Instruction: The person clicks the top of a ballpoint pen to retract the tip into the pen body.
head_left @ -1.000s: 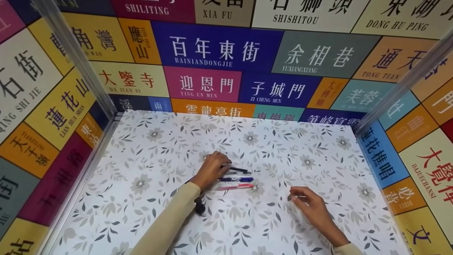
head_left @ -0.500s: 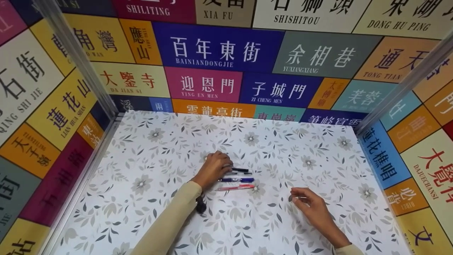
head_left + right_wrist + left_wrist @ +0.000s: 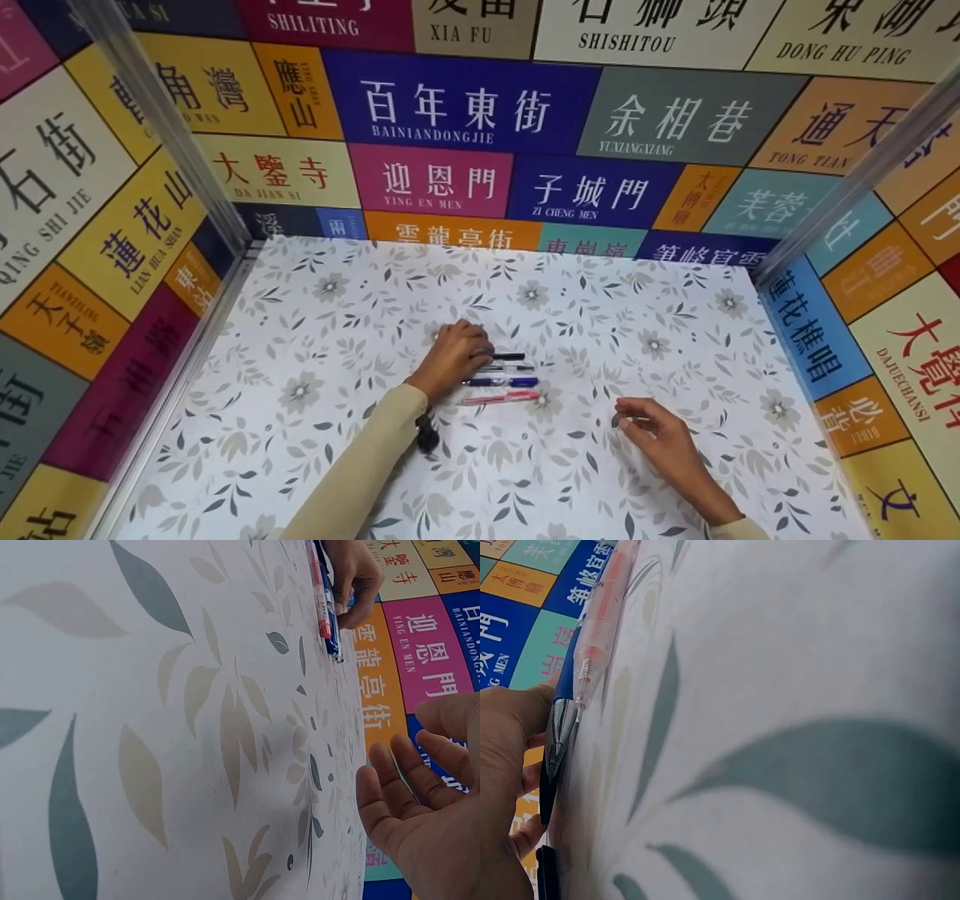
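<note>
My left hand (image 3: 454, 352) grips the left end of a black pen (image 3: 512, 356), the farthest back in a row on the table. In front of it lie a clear pen with a dark tip (image 3: 517, 368), a blue pen (image 3: 517, 382) and a pink pen (image 3: 514, 396), side by side and roughly parallel. The left wrist view shows the pink pen (image 3: 598, 626) and the blue pen (image 3: 565, 671) close up, beside the fingers. My right hand (image 3: 660, 435) is off to the right of the pens, fingers loosely bent with nothing in them.
A white cloth (image 3: 585, 480) with grey leaves and flowers covers the table. Colourful sign-printed walls (image 3: 457, 97) enclose the back and both sides, with clear strips (image 3: 855, 172) at the corners. A dark bobble (image 3: 426, 435) hangs at the left wrist.
The black pen's right end has swung slightly back, so it now lies more in line with the other pens. Both hands have stayed nearly in place.
</note>
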A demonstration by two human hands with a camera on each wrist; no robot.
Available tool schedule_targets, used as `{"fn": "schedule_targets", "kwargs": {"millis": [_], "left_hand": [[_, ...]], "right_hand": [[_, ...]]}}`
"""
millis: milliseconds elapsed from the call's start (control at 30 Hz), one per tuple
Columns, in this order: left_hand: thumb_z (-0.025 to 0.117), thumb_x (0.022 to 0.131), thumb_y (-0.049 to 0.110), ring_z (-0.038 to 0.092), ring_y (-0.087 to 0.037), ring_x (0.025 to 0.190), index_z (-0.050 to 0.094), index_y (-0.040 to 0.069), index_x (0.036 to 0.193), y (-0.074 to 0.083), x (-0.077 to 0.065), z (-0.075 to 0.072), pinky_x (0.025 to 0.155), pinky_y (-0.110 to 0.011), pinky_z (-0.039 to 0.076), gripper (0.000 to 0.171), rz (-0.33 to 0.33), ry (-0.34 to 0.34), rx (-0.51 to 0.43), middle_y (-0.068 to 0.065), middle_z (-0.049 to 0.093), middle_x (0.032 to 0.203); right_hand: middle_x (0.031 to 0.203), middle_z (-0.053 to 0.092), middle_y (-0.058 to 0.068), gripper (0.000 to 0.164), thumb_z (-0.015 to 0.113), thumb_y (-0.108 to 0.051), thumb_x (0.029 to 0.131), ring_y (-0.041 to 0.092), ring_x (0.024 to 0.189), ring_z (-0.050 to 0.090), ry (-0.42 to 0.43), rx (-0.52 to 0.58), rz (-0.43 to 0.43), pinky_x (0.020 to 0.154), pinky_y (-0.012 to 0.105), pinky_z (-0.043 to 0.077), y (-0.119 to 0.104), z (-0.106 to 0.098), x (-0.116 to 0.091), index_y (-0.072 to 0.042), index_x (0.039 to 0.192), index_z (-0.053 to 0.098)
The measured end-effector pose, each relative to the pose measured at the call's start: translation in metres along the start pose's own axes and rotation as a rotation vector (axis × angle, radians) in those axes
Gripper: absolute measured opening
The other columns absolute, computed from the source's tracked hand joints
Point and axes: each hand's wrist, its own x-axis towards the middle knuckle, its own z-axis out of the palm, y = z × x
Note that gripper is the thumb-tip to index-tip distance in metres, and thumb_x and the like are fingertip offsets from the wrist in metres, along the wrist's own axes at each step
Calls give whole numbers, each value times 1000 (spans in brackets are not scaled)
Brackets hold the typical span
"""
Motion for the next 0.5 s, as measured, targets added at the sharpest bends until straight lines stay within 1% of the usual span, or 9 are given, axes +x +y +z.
{"fn": "schedule_targets", "kwargs": {"millis": [100,167,300,500], "left_hand": [[78,105,27,59,-23,117,86,20,108,0,1,0,100,-52,46,12,12,4,9,0,74,119],[77,105,26,59,-24,116,86,20,108,1,1,-1,99,-53,45,12,15,-1,6,0,74,120],[76,106,27,59,-24,117,86,20,108,3,2,-3,99,-53,45,12,4,-20,4,0,73,121],[77,105,27,59,-23,115,85,19,107,4,3,-4,99,-51,44,12,-7,-26,16,0,72,118]], "right_hand": [[120,77,17,31,78,10,95,22,107,75,-12,-1,15,92,21,59,-1,-1,0,5,126,76],[121,76,20,31,77,9,97,23,110,74,-23,11,26,94,22,58,-1,-2,-1,6,128,75],[123,74,25,31,76,9,98,24,111,75,-29,26,14,94,22,58,-1,-3,-1,8,129,73],[121,76,22,31,76,13,96,23,110,76,-15,33,-13,93,21,59,-1,-3,-2,7,126,75]]}}
